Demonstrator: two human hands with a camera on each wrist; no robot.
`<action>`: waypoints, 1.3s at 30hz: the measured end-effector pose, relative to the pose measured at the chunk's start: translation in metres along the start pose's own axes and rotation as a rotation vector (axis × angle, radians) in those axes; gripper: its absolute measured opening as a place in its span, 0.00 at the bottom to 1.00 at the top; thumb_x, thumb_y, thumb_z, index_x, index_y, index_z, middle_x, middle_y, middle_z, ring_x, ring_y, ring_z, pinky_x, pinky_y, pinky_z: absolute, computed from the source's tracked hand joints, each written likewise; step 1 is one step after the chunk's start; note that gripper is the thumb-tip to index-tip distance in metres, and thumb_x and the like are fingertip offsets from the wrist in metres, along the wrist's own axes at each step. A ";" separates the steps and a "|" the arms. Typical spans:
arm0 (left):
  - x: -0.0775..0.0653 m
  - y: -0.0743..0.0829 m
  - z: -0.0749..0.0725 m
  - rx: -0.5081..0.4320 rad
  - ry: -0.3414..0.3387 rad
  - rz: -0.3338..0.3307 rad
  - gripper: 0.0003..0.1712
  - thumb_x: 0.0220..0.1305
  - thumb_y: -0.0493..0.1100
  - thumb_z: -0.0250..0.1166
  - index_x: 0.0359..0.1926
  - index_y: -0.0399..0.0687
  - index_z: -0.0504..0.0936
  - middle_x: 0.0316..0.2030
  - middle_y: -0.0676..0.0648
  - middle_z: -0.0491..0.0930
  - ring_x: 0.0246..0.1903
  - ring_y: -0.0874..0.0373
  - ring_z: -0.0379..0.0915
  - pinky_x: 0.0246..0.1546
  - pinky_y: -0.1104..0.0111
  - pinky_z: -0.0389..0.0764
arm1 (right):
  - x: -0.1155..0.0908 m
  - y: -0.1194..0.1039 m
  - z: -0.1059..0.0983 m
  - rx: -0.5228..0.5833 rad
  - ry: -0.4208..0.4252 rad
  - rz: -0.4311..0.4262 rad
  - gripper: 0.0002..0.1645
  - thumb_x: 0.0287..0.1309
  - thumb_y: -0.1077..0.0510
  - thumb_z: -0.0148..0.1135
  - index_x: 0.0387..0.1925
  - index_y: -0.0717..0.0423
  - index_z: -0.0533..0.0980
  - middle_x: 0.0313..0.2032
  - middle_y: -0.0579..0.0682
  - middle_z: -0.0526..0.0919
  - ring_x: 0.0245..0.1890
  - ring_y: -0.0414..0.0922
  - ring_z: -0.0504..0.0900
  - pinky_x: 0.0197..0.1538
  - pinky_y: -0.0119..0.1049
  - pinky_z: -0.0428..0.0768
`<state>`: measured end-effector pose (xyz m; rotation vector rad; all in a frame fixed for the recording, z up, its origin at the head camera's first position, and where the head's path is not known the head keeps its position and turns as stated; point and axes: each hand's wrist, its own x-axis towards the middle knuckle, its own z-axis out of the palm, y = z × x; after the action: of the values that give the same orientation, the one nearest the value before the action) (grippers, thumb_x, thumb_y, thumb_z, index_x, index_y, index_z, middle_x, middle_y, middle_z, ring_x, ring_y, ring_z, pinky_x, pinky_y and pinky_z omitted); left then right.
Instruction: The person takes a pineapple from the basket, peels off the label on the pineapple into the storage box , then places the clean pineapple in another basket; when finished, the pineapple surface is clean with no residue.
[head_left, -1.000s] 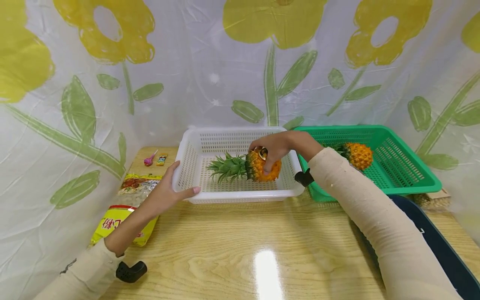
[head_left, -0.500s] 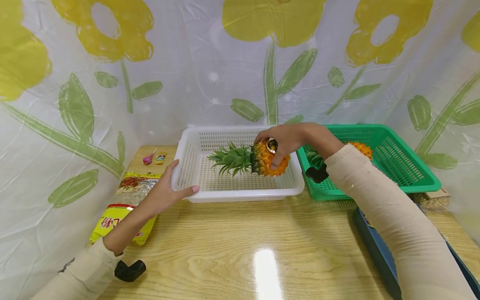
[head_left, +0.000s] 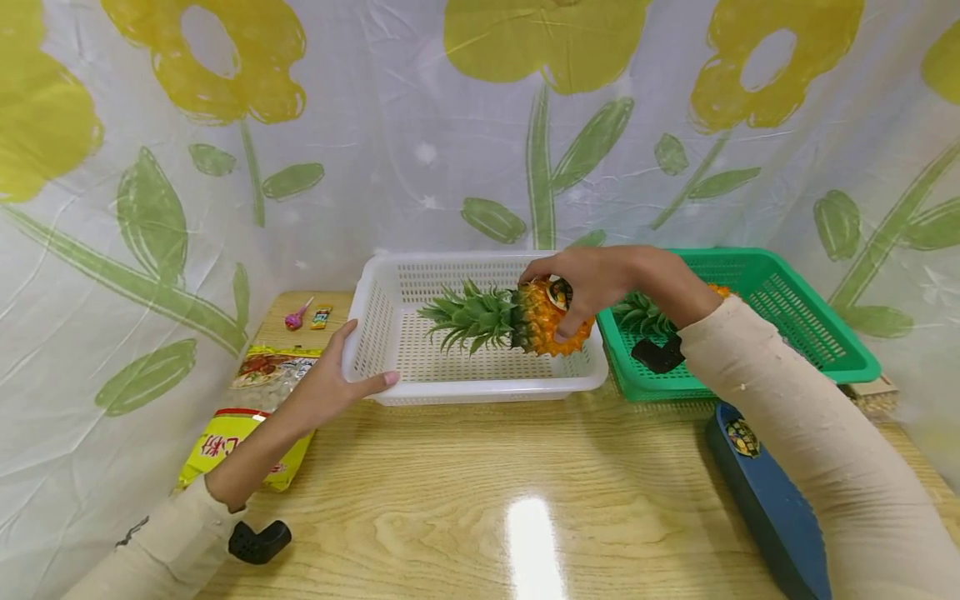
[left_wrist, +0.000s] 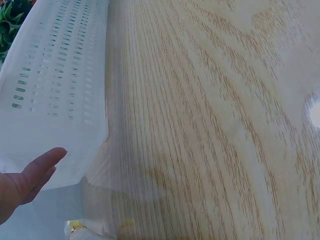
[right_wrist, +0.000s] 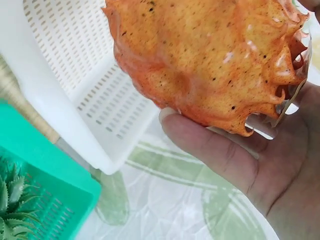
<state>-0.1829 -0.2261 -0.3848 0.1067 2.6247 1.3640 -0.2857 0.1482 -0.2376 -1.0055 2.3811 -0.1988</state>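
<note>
An orange pineapple (head_left: pixel 536 321) with a green leafy crown lies sideways over the right part of the white basket (head_left: pixel 472 388). My right hand (head_left: pixel 596 287) grips its body from above, thumb on the near side and fingers behind. In the right wrist view the thumb presses the fruit's spiky orange base (right_wrist: pixel 200 60); the crown is out of sight there. A round label with a shiny edge shows beside the hand. My left hand (head_left: pixel 337 375) rests at the basket's left end, thumb along the near rim and fingers at the outer side.
A green basket (head_left: pixel 825 379) stands to the right with another pineapple (head_left: pixel 645 315), partly behind my right arm. A dark blue tray (head_left: pixel 772 500) lies near my right sleeve. On the left are a yellow food bag (head_left: pixel 225 442), a lollipop (head_left: pixel 296 318) and a small packet (head_left: pixel 321 317).
My right hand has moved to the right and slightly up with the pineapple in its grip. More of the blue tray shows. The left hand has stayed at the white basket's end.
</note>
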 end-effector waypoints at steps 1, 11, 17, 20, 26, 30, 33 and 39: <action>0.000 0.000 0.000 0.000 0.000 0.000 0.68 0.60 0.62 0.71 0.81 0.52 0.31 0.69 0.27 0.60 0.64 0.31 0.66 0.59 0.39 0.73 | -0.002 0.000 0.001 0.000 0.002 -0.003 0.57 0.50 0.40 0.77 0.76 0.48 0.59 0.73 0.52 0.64 0.67 0.54 0.70 0.63 0.54 0.73; 0.000 0.000 0.001 -0.009 0.001 -0.004 0.68 0.59 0.61 0.72 0.81 0.53 0.30 0.70 0.27 0.59 0.66 0.31 0.64 0.62 0.37 0.69 | -0.022 -0.007 0.004 0.030 0.026 -0.058 0.56 0.51 0.40 0.75 0.76 0.48 0.58 0.72 0.51 0.65 0.59 0.49 0.74 0.58 0.50 0.75; 0.000 0.000 0.000 -0.011 -0.004 -0.007 0.69 0.59 0.62 0.72 0.81 0.54 0.30 0.70 0.27 0.59 0.66 0.30 0.64 0.62 0.37 0.69 | -0.032 -0.015 0.008 0.027 0.022 -0.077 0.55 0.52 0.41 0.74 0.76 0.47 0.58 0.73 0.50 0.63 0.68 0.52 0.70 0.64 0.53 0.73; 0.000 0.000 0.000 -0.010 -0.006 -0.009 0.68 0.59 0.62 0.72 0.81 0.55 0.30 0.70 0.27 0.59 0.65 0.30 0.64 0.61 0.37 0.70 | -0.035 -0.016 0.012 0.020 0.018 -0.089 0.55 0.53 0.41 0.74 0.76 0.48 0.58 0.73 0.50 0.63 0.67 0.51 0.70 0.63 0.52 0.74; 0.001 -0.001 0.000 -0.012 -0.009 -0.006 0.68 0.59 0.61 0.71 0.81 0.54 0.30 0.69 0.27 0.60 0.64 0.30 0.66 0.59 0.38 0.72 | -0.042 -0.013 0.018 0.041 0.016 -0.116 0.54 0.51 0.40 0.73 0.76 0.46 0.59 0.73 0.49 0.64 0.64 0.48 0.72 0.61 0.51 0.75; 0.000 -0.001 0.001 -0.010 -0.008 -0.008 0.68 0.59 0.62 0.72 0.81 0.54 0.30 0.69 0.27 0.60 0.64 0.31 0.66 0.59 0.38 0.73 | -0.048 -0.011 0.022 0.078 0.019 -0.143 0.54 0.51 0.39 0.74 0.75 0.46 0.60 0.72 0.49 0.65 0.66 0.50 0.71 0.63 0.53 0.74; 0.000 0.000 0.001 -0.002 -0.007 -0.009 0.68 0.59 0.62 0.71 0.81 0.54 0.30 0.69 0.27 0.60 0.64 0.31 0.66 0.59 0.38 0.72 | -0.052 -0.011 0.025 0.091 0.018 -0.155 0.54 0.51 0.37 0.75 0.75 0.46 0.61 0.72 0.50 0.65 0.69 0.51 0.69 0.65 0.54 0.72; 0.000 0.000 0.000 0.020 -0.006 -0.012 0.68 0.59 0.64 0.70 0.81 0.54 0.30 0.70 0.27 0.60 0.64 0.31 0.66 0.59 0.38 0.73 | -0.060 -0.014 0.034 0.148 -0.005 -0.157 0.55 0.49 0.38 0.76 0.75 0.44 0.60 0.72 0.47 0.65 0.69 0.49 0.69 0.66 0.53 0.71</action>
<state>-0.1833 -0.2259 -0.3848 0.0972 2.6297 1.3320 -0.2244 0.1830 -0.2360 -1.1200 2.2463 -0.4226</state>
